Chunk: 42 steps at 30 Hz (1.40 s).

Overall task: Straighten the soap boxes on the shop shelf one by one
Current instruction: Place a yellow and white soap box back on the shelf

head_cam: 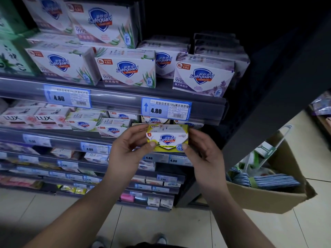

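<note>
- Step in hand: one yellow box (pixel 167 138) is out of its row, in front of the second shelf (pixel 59 136).
- Left hand (pixel 128 154) and right hand (pixel 204 154) pinch its two short ends, thumbs low on the front.
- Box front faces the camera; long axis runs level, left to right, parallel to the shelf edge.
- Next move, by judgement: push it squarely back into the gap behind, front outward.

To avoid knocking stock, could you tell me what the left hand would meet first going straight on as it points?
Likely the shelved boxes right behind the yellow box that the left hand grips; depth is unclear.
</note>
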{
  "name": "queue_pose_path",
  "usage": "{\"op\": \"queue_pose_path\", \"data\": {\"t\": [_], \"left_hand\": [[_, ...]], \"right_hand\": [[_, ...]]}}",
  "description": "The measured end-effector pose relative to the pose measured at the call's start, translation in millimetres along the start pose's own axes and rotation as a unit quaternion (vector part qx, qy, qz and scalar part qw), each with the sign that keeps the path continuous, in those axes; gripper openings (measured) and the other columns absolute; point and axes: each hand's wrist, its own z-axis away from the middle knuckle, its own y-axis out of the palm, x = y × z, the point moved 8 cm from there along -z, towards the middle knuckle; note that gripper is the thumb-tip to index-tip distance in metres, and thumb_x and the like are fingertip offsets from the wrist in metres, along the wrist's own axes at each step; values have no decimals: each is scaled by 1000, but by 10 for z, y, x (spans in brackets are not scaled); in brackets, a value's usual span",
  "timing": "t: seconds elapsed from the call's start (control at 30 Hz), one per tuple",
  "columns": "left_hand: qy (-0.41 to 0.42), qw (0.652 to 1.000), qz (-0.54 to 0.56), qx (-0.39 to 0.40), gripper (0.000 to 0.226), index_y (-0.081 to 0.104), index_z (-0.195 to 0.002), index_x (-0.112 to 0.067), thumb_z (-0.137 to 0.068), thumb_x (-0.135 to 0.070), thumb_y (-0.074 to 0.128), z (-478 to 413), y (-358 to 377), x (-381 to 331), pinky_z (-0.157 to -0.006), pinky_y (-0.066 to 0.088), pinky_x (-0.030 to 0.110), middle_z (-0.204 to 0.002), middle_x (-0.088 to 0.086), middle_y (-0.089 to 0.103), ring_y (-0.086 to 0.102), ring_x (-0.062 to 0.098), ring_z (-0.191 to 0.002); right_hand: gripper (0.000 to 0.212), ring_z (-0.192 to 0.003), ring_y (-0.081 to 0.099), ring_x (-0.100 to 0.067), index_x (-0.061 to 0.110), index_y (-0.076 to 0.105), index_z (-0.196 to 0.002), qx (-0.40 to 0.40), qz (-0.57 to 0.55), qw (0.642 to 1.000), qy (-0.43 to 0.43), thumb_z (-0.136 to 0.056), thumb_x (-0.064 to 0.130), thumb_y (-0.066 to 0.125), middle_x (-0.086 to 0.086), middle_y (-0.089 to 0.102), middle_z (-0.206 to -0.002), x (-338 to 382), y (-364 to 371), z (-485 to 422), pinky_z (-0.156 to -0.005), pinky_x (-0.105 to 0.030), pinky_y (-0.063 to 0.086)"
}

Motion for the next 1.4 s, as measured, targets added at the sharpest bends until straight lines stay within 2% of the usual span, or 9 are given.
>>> {"op": "queue_pose_path", "data": {"t": [0.07,0.27,0.43,0.67,0.93,1.07,1.17,1.33,1.4], "left_hand": [[-34,999,30,-19,37,66,-118,-15,-84,0,71,9,-31,83,-73,56,17,-73,-14,72,70,0,-79],[-101,992,73,-22,31,65,-114,-17,-95,6,58,40,-26,209,-69,58,19,-89,-2,80,74,7,-82],[-47,998,27,-29,31,68,-109,-20,-81,-12,79,16,-92,2,-82,58,26,-104,4,78,73,14,-93],[-7,999,-44,27,44,65,-102,-27,-66,-17,89,28,126,-136,-75,58,32,-105,6,72,67,18,-90],[-15,997,-76,-3,40,70,-111,-21,-77,-7,86,-5,191,73,-81,57,28,-108,7,72,69,16,-95],[10,992,-122,-1,44,71,-120,-26,-83,-6,82,-3,437,166,-84,55,21,-112,8,64,66,8,-93],[3,992,-129,-1,55,63,-132,-31,-87,-2,76,-30,492,234,-90,54,18,-110,7,68,67,5,-97],[-37,991,-129,16,63,58,-141,-25,-89,9,67,-38,425,393,-97,53,19,-120,-4,73,68,1,-111],[-40,990,-137,17,62,58,-140,-24,-89,11,65,-39,403,431,-98,52,19,-120,-11,72,66,0,-114]], "right_hand": [[39,-106,72,-13,21,69,-122,-2,11,1000,4,-87,10,78,3,76,-114,11,24,7,-83,-22,56],[51,-100,70,-19,32,70,-116,3,43,999,-19,-70,23,89,-1,71,-111,69,186,20,-84,-33,60],[31,-103,73,-12,19,70,-120,-36,16,999,10,-89,16,76,4,77,-111,-31,102,-10,-84,-23,57],[24,-105,73,-19,11,70,-119,-45,-23,989,137,-104,7,52,-2,78,-109,-459,113,32,-83,-23,59],[18,-104,71,-12,18,67,-113,-121,46,987,97,-100,9,61,2,76,-108,-435,-132,30,-89,-28,57],[31,-102,67,-6,23,59,-113,-146,46,987,55,-96,-3,59,0,72,-111,-364,-228,52,-89,-24,50],[48,-108,64,-1,26,53,-134,-106,83,990,37,-92,4,59,4,67,-123,-319,-193,64,-88,-16,50],[69,-131,50,-18,37,39,-151,-71,223,967,99,-91,12,63,0,45,-143,-458,-193,-18,-111,-44,42],[66,-132,50,-17,36,39,-150,-41,242,962,117,-91,16,61,5,51,-144,-510,-170,-35,-109,-41,43]]}}
